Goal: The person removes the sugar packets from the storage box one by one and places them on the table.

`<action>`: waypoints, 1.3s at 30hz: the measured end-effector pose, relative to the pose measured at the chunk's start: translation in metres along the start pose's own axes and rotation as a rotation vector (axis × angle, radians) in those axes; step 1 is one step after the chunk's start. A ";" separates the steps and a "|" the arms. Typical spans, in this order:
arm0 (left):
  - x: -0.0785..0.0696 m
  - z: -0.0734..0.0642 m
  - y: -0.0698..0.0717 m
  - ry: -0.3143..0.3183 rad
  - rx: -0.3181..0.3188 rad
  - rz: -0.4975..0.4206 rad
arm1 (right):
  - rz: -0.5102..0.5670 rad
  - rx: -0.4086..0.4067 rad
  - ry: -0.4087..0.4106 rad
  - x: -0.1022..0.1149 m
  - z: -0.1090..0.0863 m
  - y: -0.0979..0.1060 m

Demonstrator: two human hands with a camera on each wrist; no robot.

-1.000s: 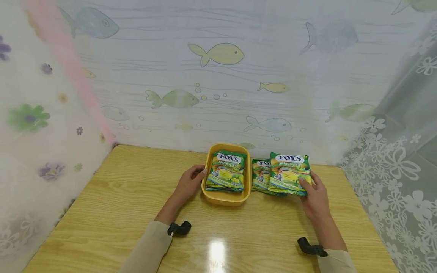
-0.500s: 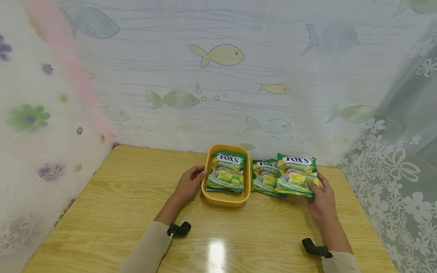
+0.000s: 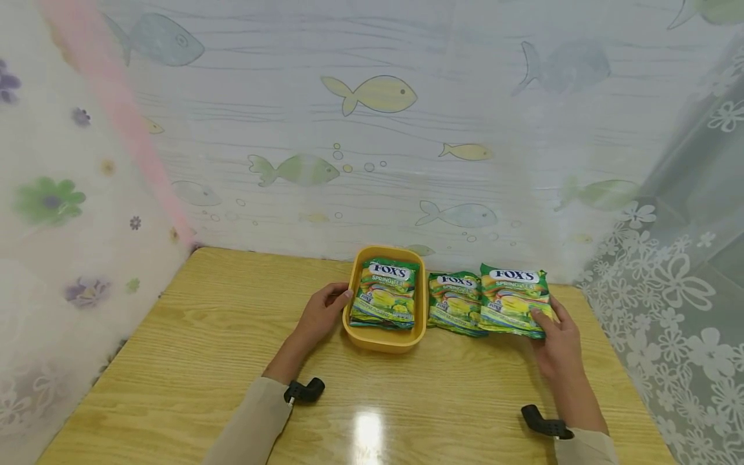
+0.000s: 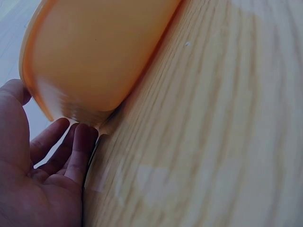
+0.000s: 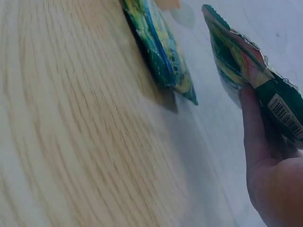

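My left hand [image 3: 323, 312] holds the left side of a yellow plastic tub [image 3: 385, 343]; in the left wrist view its thumb is at the rim and its bent fingertips touch the outer wall low down. Inside the tub lies a green Fox's Spring Tea candy bag [image 3: 386, 294], with more green packaging edges showing beneath it. My right hand [image 3: 557, 336] grips another such candy bag [image 3: 513, 300] by its right side, thumb on the front. In the right wrist view this held bag [image 5: 279, 101] is up off the table. Fox's bags [image 3: 454, 303] lie just right of the tub, partly overlapped by the held one.
The wooden table [image 3: 232, 336] runs up to a fish-patterned curtain [image 3: 372, 161] at the back. A flowered curtain [image 3: 81, 252] hangs along the left, and a lace-flower curtain [image 3: 674, 303] along the right. Black wrist mounts [image 3: 305, 390] sit on both sleeves.
My right hand has carried its candy bag to the right, uncovering more of the bags beside the tub. The left hand and the tub have stayed in place.
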State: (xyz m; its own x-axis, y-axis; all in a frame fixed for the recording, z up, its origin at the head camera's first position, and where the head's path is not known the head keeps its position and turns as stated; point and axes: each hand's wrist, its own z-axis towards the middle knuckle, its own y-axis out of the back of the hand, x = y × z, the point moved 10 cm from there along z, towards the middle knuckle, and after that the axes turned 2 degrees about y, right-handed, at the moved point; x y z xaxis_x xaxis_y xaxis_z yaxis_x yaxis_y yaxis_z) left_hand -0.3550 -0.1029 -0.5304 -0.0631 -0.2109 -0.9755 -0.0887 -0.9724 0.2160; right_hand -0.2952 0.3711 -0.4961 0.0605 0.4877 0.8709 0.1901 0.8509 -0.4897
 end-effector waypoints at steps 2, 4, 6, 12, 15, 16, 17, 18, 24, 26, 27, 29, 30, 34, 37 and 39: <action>-0.001 0.000 0.000 -0.003 0.007 0.004 | 0.014 0.001 0.005 0.001 0.001 0.003; -0.002 -0.001 0.000 -0.002 0.012 0.005 | 0.012 -0.002 0.010 0.002 0.002 0.005; -0.002 -0.001 0.000 -0.001 0.017 0.005 | 0.026 -0.006 0.014 0.003 0.003 0.009; -0.003 -0.001 0.000 -0.001 0.019 0.001 | 0.056 -0.023 0.036 0.005 0.003 0.018; -0.002 -0.001 0.000 -0.008 0.016 -0.003 | 0.068 -0.017 0.044 0.006 0.003 0.020; -0.002 -0.001 0.000 -0.009 0.013 -0.007 | 0.067 -0.016 0.044 0.006 0.003 0.020; -0.001 0.000 0.000 -0.006 0.010 -0.005 | 0.073 -0.017 0.041 0.006 0.003 0.021; -0.004 -0.002 -0.001 -0.003 0.008 -0.001 | 0.066 -0.024 0.037 0.006 0.003 0.022; -0.003 -0.001 -0.002 0.001 0.007 0.007 | 0.005 -0.082 -0.018 0.001 0.003 0.033; 0.000 0.000 -0.001 -0.008 0.007 0.000 | -0.009 -0.094 -0.027 0.000 0.004 0.036; 0.000 0.000 0.000 -0.008 0.007 0.003 | -0.014 -0.099 -0.029 0.000 0.004 0.037; -0.001 0.000 0.000 -0.006 0.009 0.006 | -0.019 -0.107 -0.031 -0.001 0.004 0.038; -0.001 0.000 0.000 -0.007 0.009 0.006 | -0.028 -0.112 -0.030 -0.001 0.005 0.039; 0.000 0.000 0.000 -0.008 0.011 0.008 | -0.074 -0.134 -0.037 -0.003 0.005 0.043; 0.000 0.000 0.000 -0.008 0.014 0.008 | -0.122 -0.144 -0.049 -0.005 0.006 0.046; 0.001 0.001 0.000 -0.006 0.012 0.010 | -0.137 -0.135 -0.054 -0.006 0.006 0.047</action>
State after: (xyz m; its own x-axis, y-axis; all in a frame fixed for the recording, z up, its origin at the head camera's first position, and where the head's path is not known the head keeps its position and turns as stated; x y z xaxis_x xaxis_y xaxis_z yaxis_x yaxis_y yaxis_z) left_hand -0.3557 -0.1026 -0.5312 -0.0695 -0.2196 -0.9731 -0.1003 -0.9690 0.2258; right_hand -0.2925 0.4090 -0.5249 -0.0275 0.3817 0.9239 0.3228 0.8781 -0.3532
